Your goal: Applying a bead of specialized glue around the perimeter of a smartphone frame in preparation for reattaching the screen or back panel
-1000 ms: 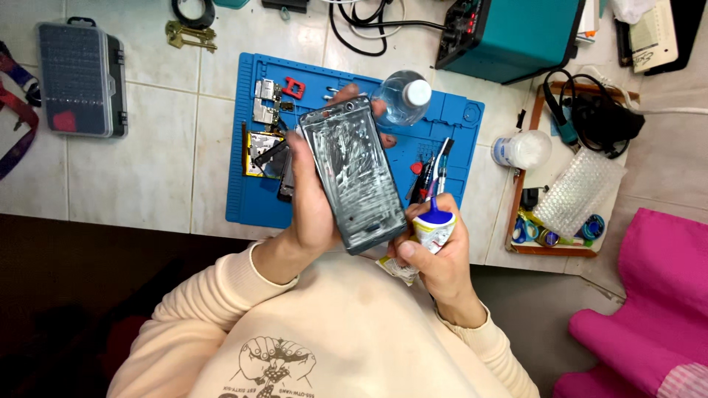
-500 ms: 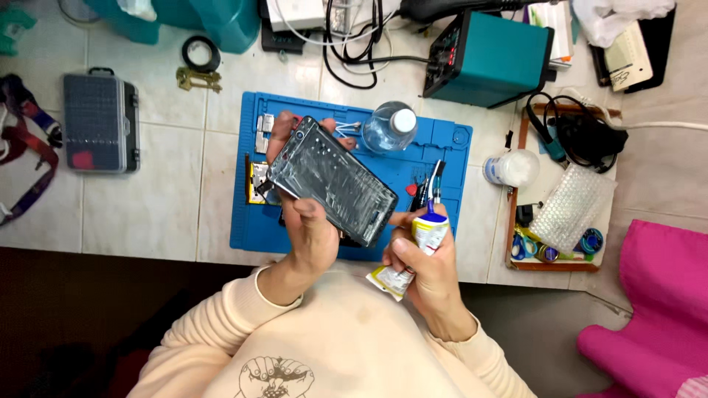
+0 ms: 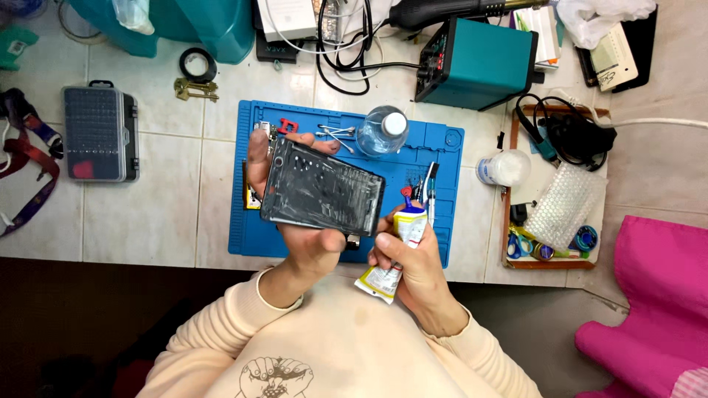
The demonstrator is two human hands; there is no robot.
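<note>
Overhead, left hand (image 3: 295, 236) grip holds phone frame (image 3: 322, 195) above blue mat (image 3: 251, 236); right hand (image 3: 413, 265) grip clasps glue tube (image 3: 398, 247) beside frame's right edge.

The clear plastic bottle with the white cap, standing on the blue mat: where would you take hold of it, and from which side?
Probably from above and the near side, round its clear body just under the white cap. The clear bottle stands upright on the blue mat, and its round sides suit a wrap of the fingers. Tweezers lie close on its left and a teal box stands behind, so those sides look more crowded.
</note>
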